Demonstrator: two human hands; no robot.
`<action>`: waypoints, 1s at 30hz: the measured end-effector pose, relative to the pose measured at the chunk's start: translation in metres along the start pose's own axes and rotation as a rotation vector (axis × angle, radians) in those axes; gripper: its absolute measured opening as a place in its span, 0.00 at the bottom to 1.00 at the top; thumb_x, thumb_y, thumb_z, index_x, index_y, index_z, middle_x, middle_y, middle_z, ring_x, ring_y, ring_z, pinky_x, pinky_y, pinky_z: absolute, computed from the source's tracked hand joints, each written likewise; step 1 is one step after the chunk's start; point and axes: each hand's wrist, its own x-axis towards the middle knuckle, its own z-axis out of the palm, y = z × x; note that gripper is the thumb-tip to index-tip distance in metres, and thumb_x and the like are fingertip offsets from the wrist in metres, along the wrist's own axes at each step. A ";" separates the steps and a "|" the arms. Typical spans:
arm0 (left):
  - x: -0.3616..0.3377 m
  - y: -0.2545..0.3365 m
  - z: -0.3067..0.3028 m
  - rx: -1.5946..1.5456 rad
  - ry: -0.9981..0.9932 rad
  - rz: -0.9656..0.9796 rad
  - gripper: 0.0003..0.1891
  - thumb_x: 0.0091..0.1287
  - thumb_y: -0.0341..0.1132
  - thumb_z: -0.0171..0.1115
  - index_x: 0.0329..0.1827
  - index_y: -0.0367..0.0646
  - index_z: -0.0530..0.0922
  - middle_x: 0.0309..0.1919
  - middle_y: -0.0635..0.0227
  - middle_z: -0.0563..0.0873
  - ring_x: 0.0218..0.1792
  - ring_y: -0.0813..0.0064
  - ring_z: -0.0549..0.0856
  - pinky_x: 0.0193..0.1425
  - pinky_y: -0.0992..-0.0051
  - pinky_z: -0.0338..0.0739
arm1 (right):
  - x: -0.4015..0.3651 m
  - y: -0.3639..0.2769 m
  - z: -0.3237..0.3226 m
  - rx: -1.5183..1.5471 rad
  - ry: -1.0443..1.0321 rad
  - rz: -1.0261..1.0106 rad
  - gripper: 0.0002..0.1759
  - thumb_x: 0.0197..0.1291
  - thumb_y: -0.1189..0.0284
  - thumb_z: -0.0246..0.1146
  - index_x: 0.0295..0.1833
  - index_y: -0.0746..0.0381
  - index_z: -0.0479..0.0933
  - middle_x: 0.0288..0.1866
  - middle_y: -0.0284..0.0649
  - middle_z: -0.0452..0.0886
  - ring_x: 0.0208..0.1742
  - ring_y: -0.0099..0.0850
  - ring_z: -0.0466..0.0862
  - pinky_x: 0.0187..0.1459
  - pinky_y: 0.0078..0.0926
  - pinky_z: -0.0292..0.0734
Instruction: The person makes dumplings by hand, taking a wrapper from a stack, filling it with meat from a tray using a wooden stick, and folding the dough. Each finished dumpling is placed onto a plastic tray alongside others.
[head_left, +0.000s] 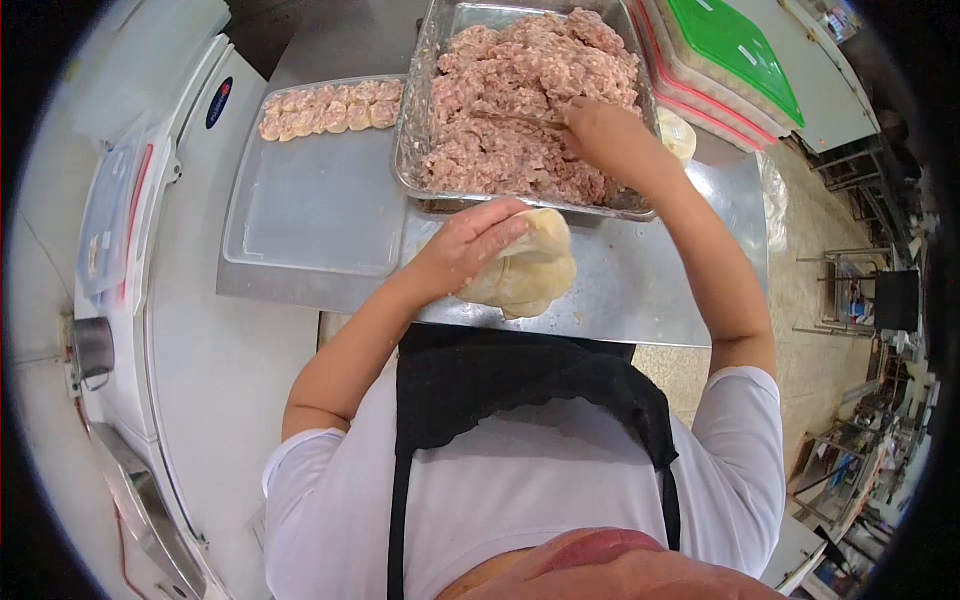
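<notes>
My left hand (468, 248) is closed on several round, pale yellow dough wrappers (522, 282), with one raised near the fingertips. They are just in front of a deep metal pan (408, 165) heaped with ground meat (530, 75). Over the pan, my right hand (610, 140) grips a thin, flat spreading stick (520, 120), whose far end lies against the meat. Left of the pan, a translucent plastic tray (315, 215) carries rows of small meat-filled dumplings (330, 108) along its far side.
Lidded plastic containers, the top one with a green lid (735, 55), are stacked to the right of the pan. More pale wrappers (677, 137) lie beside the pan's right side. The metal table (640, 290) ends close to my apron. A white freezer (215, 330) stands at left.
</notes>
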 end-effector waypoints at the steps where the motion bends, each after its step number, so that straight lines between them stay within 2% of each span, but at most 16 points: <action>1: 0.007 -0.004 0.003 -0.002 0.009 -0.003 0.16 0.74 0.43 0.54 0.52 0.38 0.76 0.44 0.65 0.83 0.48 0.77 0.79 0.55 0.76 0.72 | -0.003 0.007 -0.004 0.089 0.046 -0.001 0.09 0.60 0.70 0.60 0.40 0.64 0.79 0.40 0.47 0.81 0.44 0.44 0.82 0.46 0.40 0.79; 4: 0.026 -0.014 0.011 -0.106 -0.052 0.012 0.16 0.75 0.42 0.53 0.51 0.37 0.77 0.41 0.65 0.82 0.45 0.77 0.79 0.53 0.75 0.73 | -0.019 0.014 -0.037 0.186 0.095 0.035 0.11 0.63 0.70 0.58 0.44 0.65 0.79 0.39 0.49 0.82 0.42 0.48 0.81 0.46 0.43 0.77; 6: 0.031 -0.006 0.013 0.039 -0.028 0.097 0.15 0.75 0.42 0.53 0.49 0.38 0.79 0.38 0.66 0.81 0.42 0.77 0.79 0.50 0.74 0.73 | -0.030 0.015 -0.061 0.188 0.105 0.072 0.11 0.64 0.70 0.58 0.46 0.65 0.79 0.39 0.50 0.82 0.41 0.49 0.81 0.46 0.44 0.76; 8: 0.032 -0.005 0.008 -0.048 0.001 0.060 0.15 0.74 0.40 0.54 0.50 0.36 0.79 0.40 0.66 0.82 0.42 0.76 0.80 0.50 0.74 0.74 | -0.036 0.019 -0.072 0.241 0.019 0.056 0.13 0.66 0.66 0.56 0.46 0.63 0.80 0.39 0.50 0.82 0.44 0.49 0.82 0.45 0.44 0.77; 10: 0.028 -0.001 0.005 -0.134 0.027 0.027 0.15 0.74 0.39 0.55 0.52 0.35 0.79 0.41 0.66 0.84 0.43 0.74 0.82 0.51 0.73 0.75 | -0.037 0.023 -0.066 0.213 0.027 0.049 0.14 0.66 0.64 0.56 0.46 0.62 0.80 0.39 0.49 0.82 0.44 0.49 0.82 0.45 0.44 0.77; 12: 0.022 0.007 0.001 0.688 -0.080 0.282 0.15 0.72 0.39 0.56 0.52 0.38 0.80 0.43 0.60 0.86 0.43 0.64 0.84 0.51 0.71 0.76 | -0.035 0.023 -0.061 0.185 0.039 0.050 0.15 0.66 0.62 0.57 0.46 0.61 0.80 0.39 0.48 0.82 0.44 0.48 0.82 0.45 0.43 0.76; 13: 0.017 0.004 0.005 0.693 -0.075 0.278 0.15 0.72 0.39 0.56 0.52 0.38 0.80 0.43 0.60 0.86 0.43 0.64 0.84 0.51 0.71 0.76 | -0.032 0.019 -0.059 0.242 0.083 -0.006 0.14 0.66 0.63 0.57 0.46 0.61 0.81 0.39 0.48 0.82 0.44 0.47 0.82 0.45 0.43 0.77; 15: 0.006 -0.008 0.018 0.417 -0.075 0.161 0.13 0.69 0.38 0.57 0.52 0.44 0.82 0.45 0.58 0.86 0.46 0.58 0.83 0.52 0.69 0.76 | -0.023 0.012 -0.049 0.301 0.129 -0.068 0.13 0.66 0.63 0.57 0.46 0.60 0.81 0.39 0.48 0.82 0.44 0.47 0.82 0.45 0.43 0.77; 16: 0.005 -0.012 0.019 0.418 -0.070 0.158 0.13 0.69 0.38 0.57 0.52 0.44 0.82 0.45 0.58 0.86 0.46 0.58 0.83 0.52 0.69 0.76 | -0.015 0.007 -0.041 0.272 0.149 -0.128 0.13 0.67 0.64 0.57 0.45 0.61 0.81 0.37 0.47 0.82 0.43 0.47 0.82 0.44 0.42 0.76; 18: 0.003 -0.017 0.021 0.796 -0.020 0.327 0.12 0.69 0.37 0.58 0.51 0.47 0.83 0.45 0.59 0.86 0.49 0.59 0.84 0.54 0.67 0.77 | 0.002 -0.007 -0.036 0.150 0.124 -0.157 0.11 0.64 0.67 0.58 0.41 0.62 0.80 0.34 0.44 0.82 0.40 0.44 0.83 0.41 0.40 0.78; 19: 0.003 -0.018 0.022 0.796 -0.016 0.325 0.12 0.69 0.37 0.58 0.51 0.47 0.83 0.45 0.59 0.86 0.49 0.59 0.84 0.54 0.67 0.77 | 0.010 -0.016 -0.033 0.150 0.123 -0.161 0.11 0.64 0.67 0.58 0.41 0.62 0.80 0.34 0.44 0.82 0.40 0.44 0.83 0.41 0.40 0.78; 21: 0.004 -0.018 0.023 0.621 -0.007 0.442 0.11 0.68 0.37 0.58 0.49 0.45 0.83 0.44 0.59 0.87 0.48 0.59 0.83 0.53 0.65 0.77 | 0.022 -0.034 -0.019 -0.094 0.144 -0.158 0.07 0.59 0.71 0.58 0.37 0.62 0.79 0.35 0.43 0.83 0.36 0.41 0.85 0.36 0.38 0.80; 25: 0.002 -0.013 0.018 0.551 0.029 0.371 0.11 0.68 0.37 0.59 0.47 0.44 0.84 0.42 0.59 0.87 0.46 0.57 0.84 0.52 0.65 0.77 | -0.001 -0.079 -0.015 -0.071 0.135 -0.234 0.07 0.55 0.73 0.58 0.33 0.62 0.81 0.31 0.44 0.84 0.33 0.40 0.87 0.35 0.37 0.82; 27: -0.003 -0.014 0.014 0.370 0.018 0.204 0.11 0.67 0.37 0.61 0.46 0.41 0.84 0.42 0.58 0.87 0.44 0.56 0.84 0.50 0.64 0.78 | -0.011 -0.067 -0.018 -0.055 0.130 -0.280 0.05 0.54 0.73 0.58 0.33 0.60 0.80 0.30 0.41 0.82 0.33 0.38 0.86 0.30 0.35 0.81; 28: -0.005 -0.014 0.011 0.368 0.020 0.204 0.11 0.67 0.37 0.61 0.46 0.41 0.84 0.42 0.58 0.87 0.44 0.56 0.84 0.50 0.64 0.78 | -0.008 -0.059 -0.025 -0.080 0.054 -0.236 0.06 0.56 0.72 0.58 0.31 0.59 0.80 0.28 0.40 0.82 0.33 0.37 0.86 0.30 0.34 0.81; 30: -0.009 -0.014 0.007 -0.194 0.005 -0.162 0.12 0.67 0.37 0.61 0.45 0.38 0.83 0.40 0.56 0.86 0.43 0.55 0.84 0.48 0.64 0.78 | 0.003 -0.051 -0.042 -0.126 0.058 -0.203 0.06 0.57 0.71 0.58 0.31 0.59 0.80 0.28 0.39 0.82 0.33 0.37 0.86 0.30 0.34 0.81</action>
